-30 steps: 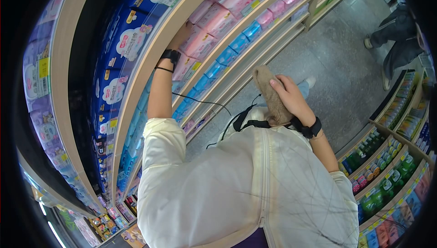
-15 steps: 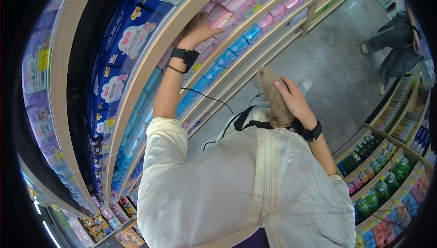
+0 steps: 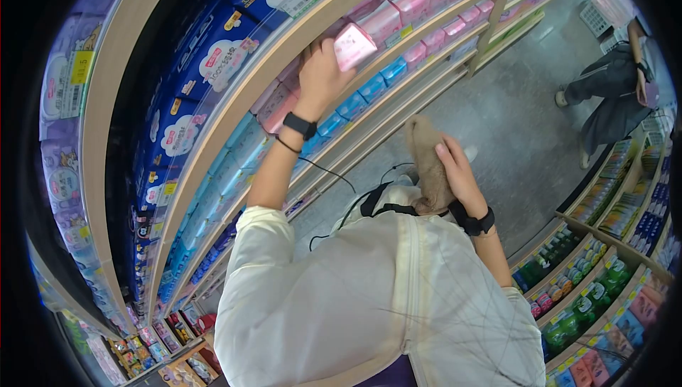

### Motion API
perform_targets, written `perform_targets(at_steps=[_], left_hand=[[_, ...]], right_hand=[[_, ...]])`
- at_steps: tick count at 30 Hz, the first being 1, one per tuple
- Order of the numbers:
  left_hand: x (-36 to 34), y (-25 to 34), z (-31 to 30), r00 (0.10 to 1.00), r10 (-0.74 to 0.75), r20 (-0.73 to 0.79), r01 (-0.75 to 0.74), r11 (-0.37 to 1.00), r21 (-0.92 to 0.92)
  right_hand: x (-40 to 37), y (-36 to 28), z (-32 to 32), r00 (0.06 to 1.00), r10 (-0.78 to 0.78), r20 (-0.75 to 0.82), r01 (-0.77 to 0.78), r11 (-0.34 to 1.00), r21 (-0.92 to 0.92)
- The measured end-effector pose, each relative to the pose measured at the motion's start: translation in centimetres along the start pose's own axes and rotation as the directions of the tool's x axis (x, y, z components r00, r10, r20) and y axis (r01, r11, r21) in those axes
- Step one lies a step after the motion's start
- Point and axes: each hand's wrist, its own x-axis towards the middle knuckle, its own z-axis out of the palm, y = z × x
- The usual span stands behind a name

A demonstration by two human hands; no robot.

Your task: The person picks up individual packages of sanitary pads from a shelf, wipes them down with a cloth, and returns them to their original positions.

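A small pink and white pack [image 3: 354, 46] is gripped in my left hand [image 3: 324, 78], just in front of the shelf with rows of pink packs [image 3: 383, 22]. On that wrist sits a black band. My right hand [image 3: 462, 174] rests closed around a brown cloth-like item [image 3: 428, 156] in front of my body; its fingertips lie on the item's side. The lower part of the brown item is hidden by my jacket and hand.
Blue packs [image 3: 373, 87] line the shelf below the pink ones. Large dark blue packages [image 3: 220, 60] fill the shelf at the left. Another person [image 3: 611, 67] stands at the upper right. Shelves with green bottles [image 3: 586, 305] are at the lower right.
My left hand has come out from the pink packs and now holds one pack outside the shelf. My right hand stays on the brown item.
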Motion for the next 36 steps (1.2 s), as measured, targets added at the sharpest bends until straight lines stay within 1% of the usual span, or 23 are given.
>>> perform_targets(at_steps=[1,2,3,4,5,6,8,9,12,13,14,15,17,19,21,23,25,28,29,31,33,35,36], left_hand=[[-1.0,0.7,-0.4,0.998,-0.058,0.025,0.058,0.998,-0.031],[-1.9,1.3,-0.8,0.997,0.057,-0.048,-0.059,0.998,-0.034],[-2.9,2.4,-1.4,0.997,0.051,-0.053,-0.053,0.998,-0.039],[-3.7,3.9,-2.1,0.987,-0.146,0.066,0.158,0.958,-0.239],[-4.5,5.1,-2.5,0.926,-0.307,0.22,0.373,0.836,-0.402],[-5.4,5.8,-2.3,0.928,-0.282,0.244,0.372,0.742,-0.558],[-6.8,7.9,-2.8,0.882,-0.268,0.386,0.468,0.422,-0.777],[-7.6,8.4,-2.1,0.903,-0.249,0.35,0.422,0.367,-0.829],[-8.2,9.7,-2.6,0.895,-0.285,0.343,0.425,0.307,-0.852],[-8.2,9.4,-2.7,0.895,-0.313,0.316,0.384,0.184,-0.905],[-8.2,9.2,-2.9,0.893,-0.344,0.289,0.328,0.062,-0.943],[-8.3,9.2,-3.2,0.891,-0.355,0.284,0.324,0.058,-0.944],[-8.6,9.3,-3.8,0.853,-0.403,0.33,0.353,-0.02,-0.936],[-9.0,8.8,-3.6,0.857,-0.406,0.317,0.347,0.0,-0.938],[-9.4,8.9,-4.1,0.849,-0.354,0.391,0.391,-0.074,-0.917],[-10.0,9.4,-4.5,0.844,-0.324,0.427,0.413,-0.113,-0.904],[-10.2,9.8,-5.0,0.843,-0.285,0.456,0.431,-0.147,-0.89],[-9.8,9.5,-5.8,0.744,-0.406,0.531,0.327,-0.472,-0.819],[-9.8,9.2,-5.8,0.745,-0.41,0.526,0.32,-0.472,-0.821],[-10.0,8.2,-5.7,0.728,-0.323,0.605,0.337,-0.6,-0.726],[-9.9,8.0,-6.1,0.705,-0.211,0.677,0.412,-0.656,-0.632],[-10.0,8.7,-5.9,0.751,-0.108,0.652,0.475,-0.598,-0.646],[-10.0,9.3,-5.4,0.746,-0.15,0.649,0.479,-0.557,-0.679]], right_hand=[[-0.1,-0.2,0.0,0.995,-0.071,-0.068,0.077,0.994,0.082],[0.0,-0.5,-0.1,0.981,-0.136,-0.14,0.158,0.975,0.157],[0.1,-1.3,-0.3,0.981,-0.138,-0.136,0.158,0.976,0.149],[0.1,-2.6,-0.7,0.945,-0.233,-0.229,0.25,0.967,0.048],[0.1,-3.9,-1.0,0.891,-0.332,-0.309,0.329,0.942,-0.061],[0.4,-5.0,-1.2,0.894,-0.333,-0.301,0.327,0.942,-0.071],[0.7,-7.2,-1.3,0.72,-0.562,-0.408,0.381,0.811,-0.444],[0.6,-8.4,-0.9,0.725,-0.564,-0.397,0.38,0.807,-0.452],[-0.3,-10.9,0.1,0.814,-0.58,-0.038,0.416,0.626,-0.659],[-1.1,-11.3,0.0,0.813,-0.581,-0.023,0.423,0.618,-0.662],[-1.8,-11.6,0.0,0.859,-0.492,0.143,0.447,0.582,-0.68],[-2.5,-11.9,0.1,0.875,-0.38,0.3,0.474,0.548,-0.689],[-2.9,-12.5,-0.4,0.859,-0.34,0.382,0.511,0.521,-0.684],[-2.7,-13.2,-2.3,0.823,-0.268,0.5,0.506,0.747,-0.431],[-1.7,-13.6,-3.2,0.829,-0.346,0.439,0.505,0.8,-0.324],[-0.3,-13.9,-3.1,0.771,-0.631,0.087,0.568,0.621,-0.539],[0.0,-13.3,-2.0,0.748,-0.651,0.132,0.601,0.579,-0.551],[-1.8,-11.6,-1.4,0.76,-0.586,0.281,0.648,0.655,-0.388],[-2.0,-11.5,-1.7,0.756,-0.588,0.287,0.653,0.651,-0.388],[-2.0,-11.4,-2.7,0.785,-0.405,0.468,0.537,0.822,-0.19],[-1.5,-11.5,-3.9,0.762,-0.484,0.43,0.597,0.783,-0.175],[-0.9,-12.8,-3.4,0.882,-0.471,0.01,0.458,0.853,-0.251],[-0.5,-13.3,-2.6,0.861,-0.504,0.068,0.498,0.808,-0.316]])
